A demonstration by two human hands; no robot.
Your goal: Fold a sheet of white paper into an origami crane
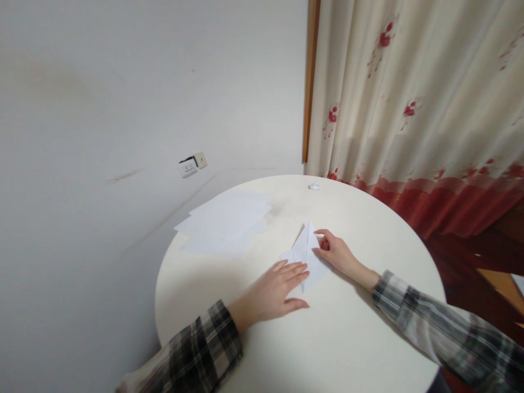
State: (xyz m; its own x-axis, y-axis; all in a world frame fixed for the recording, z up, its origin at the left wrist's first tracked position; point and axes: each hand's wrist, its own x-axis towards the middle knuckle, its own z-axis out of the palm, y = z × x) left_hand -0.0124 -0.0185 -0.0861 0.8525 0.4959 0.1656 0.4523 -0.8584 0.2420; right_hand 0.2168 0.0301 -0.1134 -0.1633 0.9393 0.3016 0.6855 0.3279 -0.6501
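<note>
On the table point(368, 338), near its middle, a white paper point(306, 244) folded into pointed flaps is pressed down by the left hand point(274, 292), laid flat with fingers outstretched. Its right edge is touched by the curled right hand point(335, 252); whether it is pinched cannot be told.

The round, cream worktop point(347, 338) carries a loose stack of white sheets point(225, 224) at its far left, a folded white paper point(305, 248) near the middle, and a small crumpled scrap point(315, 186) by the far edge.

White paper point(305, 256) — cream table point(352, 338), red-flowered curtain point(409, 93)
</note>
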